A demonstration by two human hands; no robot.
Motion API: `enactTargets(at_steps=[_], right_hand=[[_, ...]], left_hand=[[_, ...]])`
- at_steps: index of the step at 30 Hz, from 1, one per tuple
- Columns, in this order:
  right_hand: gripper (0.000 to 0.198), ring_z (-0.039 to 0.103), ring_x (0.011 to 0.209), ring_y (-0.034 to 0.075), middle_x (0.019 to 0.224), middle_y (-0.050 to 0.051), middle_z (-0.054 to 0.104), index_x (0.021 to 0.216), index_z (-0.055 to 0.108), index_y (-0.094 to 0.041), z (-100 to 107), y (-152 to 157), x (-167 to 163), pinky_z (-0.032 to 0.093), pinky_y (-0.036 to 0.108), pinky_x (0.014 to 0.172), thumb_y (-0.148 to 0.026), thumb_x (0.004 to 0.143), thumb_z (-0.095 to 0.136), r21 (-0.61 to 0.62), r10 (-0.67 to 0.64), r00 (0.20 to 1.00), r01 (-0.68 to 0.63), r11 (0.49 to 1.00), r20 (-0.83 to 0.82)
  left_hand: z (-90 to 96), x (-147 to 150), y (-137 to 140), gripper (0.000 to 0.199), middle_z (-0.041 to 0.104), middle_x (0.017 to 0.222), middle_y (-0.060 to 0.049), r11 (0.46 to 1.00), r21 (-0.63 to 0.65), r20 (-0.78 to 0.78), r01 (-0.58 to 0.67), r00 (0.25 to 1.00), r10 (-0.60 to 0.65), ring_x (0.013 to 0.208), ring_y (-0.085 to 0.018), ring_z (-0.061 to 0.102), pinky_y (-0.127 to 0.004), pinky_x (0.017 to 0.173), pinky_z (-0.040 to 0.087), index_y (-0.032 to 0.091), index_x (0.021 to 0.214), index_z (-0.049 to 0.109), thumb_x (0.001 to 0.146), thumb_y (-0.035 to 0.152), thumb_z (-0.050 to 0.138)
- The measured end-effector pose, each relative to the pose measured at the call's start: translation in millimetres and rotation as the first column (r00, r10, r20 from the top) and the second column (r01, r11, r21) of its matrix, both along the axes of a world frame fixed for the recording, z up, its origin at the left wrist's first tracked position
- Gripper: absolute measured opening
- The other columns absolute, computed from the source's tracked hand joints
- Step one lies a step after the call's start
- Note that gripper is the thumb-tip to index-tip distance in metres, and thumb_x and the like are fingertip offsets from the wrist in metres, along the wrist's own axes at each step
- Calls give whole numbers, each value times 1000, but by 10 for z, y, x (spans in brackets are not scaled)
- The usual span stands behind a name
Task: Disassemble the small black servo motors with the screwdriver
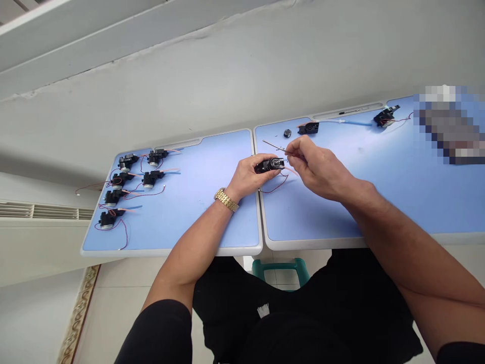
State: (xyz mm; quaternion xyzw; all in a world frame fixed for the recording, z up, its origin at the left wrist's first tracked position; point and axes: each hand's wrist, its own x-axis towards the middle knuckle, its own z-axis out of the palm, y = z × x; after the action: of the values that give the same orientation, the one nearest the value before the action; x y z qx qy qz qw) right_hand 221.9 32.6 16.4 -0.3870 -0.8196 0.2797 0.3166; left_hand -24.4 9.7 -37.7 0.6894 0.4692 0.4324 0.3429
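My left hand (pixel 248 178) is closed round a small black plastic assembly (pixel 272 164), held just above the right table. Its open end, with a bright rounded part inside, faces my right hand. A red wire and a pale pink tube trail from it. My right hand (pixel 317 167) pinches a thin metal rod-like tool (pixel 273 146) whose far end points up and left, away from the assembly. The tool's other end is hidden in my fingers. Tiny bits (pixel 281 148) lie on the table behind the hands, too small to name.
A round dark part (pixel 287 133) and a black housing (pixel 308 128) lie toward the back. Further right sits a wired black assembly (pixel 385 118). Several similar units (pixel 153 178) with tubes and wires stand on the left table (pixel 204 202). A green stool (pixel 280 265) is below.
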Motion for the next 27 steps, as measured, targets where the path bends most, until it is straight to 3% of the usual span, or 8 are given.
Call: enactTargets(at_steps=[3, 7, 15, 27], right_hand=[[11, 59, 63, 19, 76, -3, 66, 113, 66, -28, -1, -38, -20, 42, 34, 66, -28, 103, 69, 52, -40, 997, 36, 998, 65], [7, 58, 62, 17, 70, -5, 63, 105, 72, -28, -81, -30, -82, 39, 32, 65, -33, 103, 77, 109, -64, 994, 54, 993, 89], [19, 61, 70, 19, 82, 2, 75, 92, 67, -25, -210, 8, -110, 39, 33, 68, -31, 110, 62, 219, -52, 991, 23, 976, 126], [22, 65, 72, 22, 88, 7, 79, 102, 68, -24, -269, -10, -131, 31, 35, 64, -29, 114, 50, 323, -85, 960, -5, 946, 265]], left_hand=[[-1, 6, -6, 34, 90, 128, -9, 1000, 8, 9, 15, 1000, -15, 116, -25, 84, -41, 106, 66, 23, 124, 89, 96, 41, 96], [2, 23, -24, 33, 89, 131, -10, 1000, 4, 6, 15, 1000, -15, 117, -25, 84, -41, 106, 66, 24, 126, 90, 98, 40, 95], [57, 74, -61, 28, 90, 134, -9, 999, -33, 15, 40, 999, -39, 122, -26, 85, -41, 110, 66, 24, 122, 91, 94, 28, 93], [98, 46, -49, 29, 91, 118, -6, 996, -88, -25, 17, 999, -20, 107, -23, 84, -36, 97, 65, 23, 119, 90, 92, 34, 95]])
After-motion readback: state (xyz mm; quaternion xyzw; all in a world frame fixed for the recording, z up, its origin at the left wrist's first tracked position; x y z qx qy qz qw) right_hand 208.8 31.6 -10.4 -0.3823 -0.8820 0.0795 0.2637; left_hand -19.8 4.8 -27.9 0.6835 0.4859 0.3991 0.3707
